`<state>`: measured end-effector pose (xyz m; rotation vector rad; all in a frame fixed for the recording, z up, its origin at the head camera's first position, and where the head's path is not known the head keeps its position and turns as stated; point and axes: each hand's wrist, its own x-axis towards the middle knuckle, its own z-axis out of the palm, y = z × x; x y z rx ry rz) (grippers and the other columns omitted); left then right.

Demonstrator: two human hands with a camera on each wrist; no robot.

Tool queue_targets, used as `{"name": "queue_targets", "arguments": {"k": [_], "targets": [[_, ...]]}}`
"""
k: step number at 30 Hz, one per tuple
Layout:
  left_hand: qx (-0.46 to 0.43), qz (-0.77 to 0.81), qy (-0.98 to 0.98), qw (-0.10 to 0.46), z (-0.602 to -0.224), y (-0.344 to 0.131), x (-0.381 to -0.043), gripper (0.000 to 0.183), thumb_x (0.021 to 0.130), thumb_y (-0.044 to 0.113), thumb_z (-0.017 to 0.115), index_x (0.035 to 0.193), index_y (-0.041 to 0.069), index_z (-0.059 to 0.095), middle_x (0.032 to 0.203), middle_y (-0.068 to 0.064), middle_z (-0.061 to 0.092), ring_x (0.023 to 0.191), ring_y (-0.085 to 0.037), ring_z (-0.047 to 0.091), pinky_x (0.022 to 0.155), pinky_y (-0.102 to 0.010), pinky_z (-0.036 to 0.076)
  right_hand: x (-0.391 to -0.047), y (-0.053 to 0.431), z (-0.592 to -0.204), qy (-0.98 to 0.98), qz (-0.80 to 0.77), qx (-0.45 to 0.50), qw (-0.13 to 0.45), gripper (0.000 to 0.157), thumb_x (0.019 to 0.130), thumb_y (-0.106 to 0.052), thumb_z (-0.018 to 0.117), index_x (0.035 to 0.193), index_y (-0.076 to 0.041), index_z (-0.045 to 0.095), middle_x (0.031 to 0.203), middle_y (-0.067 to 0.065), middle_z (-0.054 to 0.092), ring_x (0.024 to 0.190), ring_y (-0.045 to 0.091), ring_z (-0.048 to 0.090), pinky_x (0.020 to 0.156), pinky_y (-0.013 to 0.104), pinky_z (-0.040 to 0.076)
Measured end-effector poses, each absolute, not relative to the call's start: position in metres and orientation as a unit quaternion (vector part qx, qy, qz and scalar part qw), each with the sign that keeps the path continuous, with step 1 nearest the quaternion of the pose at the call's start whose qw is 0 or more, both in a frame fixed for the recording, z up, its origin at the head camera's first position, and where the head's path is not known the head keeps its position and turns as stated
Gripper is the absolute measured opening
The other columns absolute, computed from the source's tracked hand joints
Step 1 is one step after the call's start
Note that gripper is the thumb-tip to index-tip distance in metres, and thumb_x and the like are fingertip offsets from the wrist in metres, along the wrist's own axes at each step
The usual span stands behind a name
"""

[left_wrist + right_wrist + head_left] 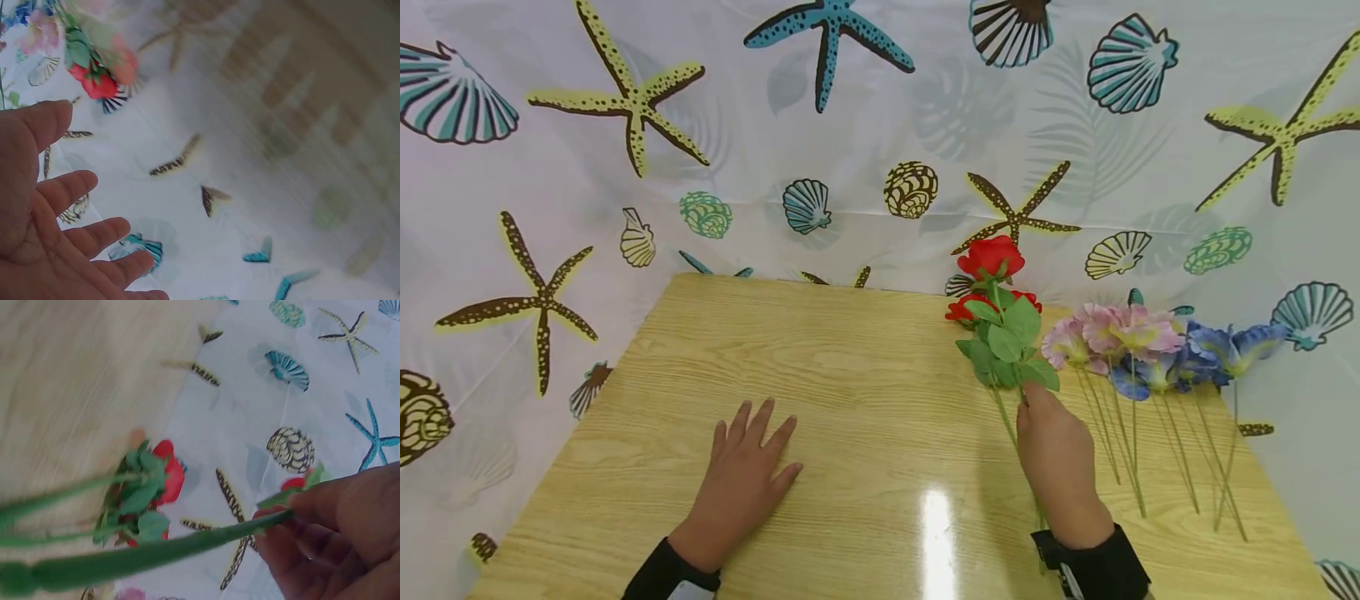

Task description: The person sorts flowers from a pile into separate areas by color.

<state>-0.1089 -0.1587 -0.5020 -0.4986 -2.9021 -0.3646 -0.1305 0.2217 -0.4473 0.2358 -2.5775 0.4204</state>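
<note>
Between the thumb and fingers of my right hand point(1060, 458) is the green stem of a red rose point(992, 257), its bloom pointing to the back of the table. In the right wrist view the pinched stem point(169, 550) runs thick across the foreground. More red roses point(167, 472) lie just beyond it, their leaves point(140, 494) bunched together. My left hand point(741, 479) is over the table's left part with its fingers spread and nothing held. The left wrist view shows its palm point(37, 231) and outstretched fingers.
Right of the roses lie pink artificial flowers point(1112, 333) and blue ones point(1232, 350), their thin stems toward me. The wooden table point(850, 375) meets a white cloth point(865, 150) printed with shells and starfish behind and at both sides.
</note>
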Motion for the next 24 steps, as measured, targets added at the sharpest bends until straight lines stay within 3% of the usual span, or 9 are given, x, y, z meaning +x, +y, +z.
{"name": "queue_targets", "arguments": {"k": [4,11,15,18,24], "targets": [[-0.143,-0.127,-0.979,0.072,-0.504,-0.180,-0.110,0.060,0.092,0.037,0.071,0.143,0.010,0.054,0.153,-0.025,0.034,0.141,-0.049,0.024,0.105,-0.072,0.022,-0.136,0.234,-0.446,-0.965,0.133,0.066,0.215,0.027,0.089,0.004,0.068,0.115,0.008,0.062,0.069,0.016,0.060,0.035,0.012,0.030,0.037,0.028,0.024],[-0.120,-0.155,-0.978,0.069,-0.504,-0.191,-0.108,0.060,0.092,0.034,0.071,0.143,0.007,0.054,0.151,-0.027,0.035,0.140,-0.050,0.025,0.104,-0.073,0.023,-0.152,0.243,-0.458,-0.966,0.107,0.081,0.219,0.005,0.095,0.009,0.054,0.098,0.010,0.058,0.049,0.004,0.031,0.036,0.016,0.027,0.041,0.028,0.018],[-0.118,-0.148,-0.979,0.069,-0.501,-0.191,-0.109,0.062,0.090,0.036,0.073,0.142,0.007,0.055,0.150,-0.028,0.036,0.138,-0.053,0.027,0.101,-0.073,0.025,-0.162,0.246,-0.472,-0.979,0.061,0.062,0.182,0.008,0.096,0.007,0.053,0.099,0.013,0.057,0.051,0.009,0.039,0.036,0.023,0.039,0.035,0.034,0.033],[-0.116,-0.140,-0.981,0.067,-0.499,-0.191,-0.110,0.064,0.088,0.038,0.075,0.141,0.007,0.056,0.149,-0.029,0.037,0.137,-0.055,0.028,0.100,-0.074,0.025,-0.167,0.249,-0.481,-0.989,0.057,0.046,0.130,0.007,0.097,0.006,0.053,0.100,0.012,0.056,0.060,0.015,0.049,0.044,0.031,0.051,0.041,0.043,0.045],[-0.112,-0.149,-0.981,0.050,-0.495,-0.192,-0.110,0.065,0.089,0.040,0.073,0.142,0.007,0.055,0.150,-0.030,0.036,0.138,-0.055,0.025,0.101,-0.075,0.022,-0.168,0.256,-0.487,-0.994,0.079,0.027,0.075,0.020,0.095,0.002,0.059,0.112,0.010,0.056,0.067,0.018,0.055,0.049,0.033,0.054,0.044,0.045,0.047]]}}
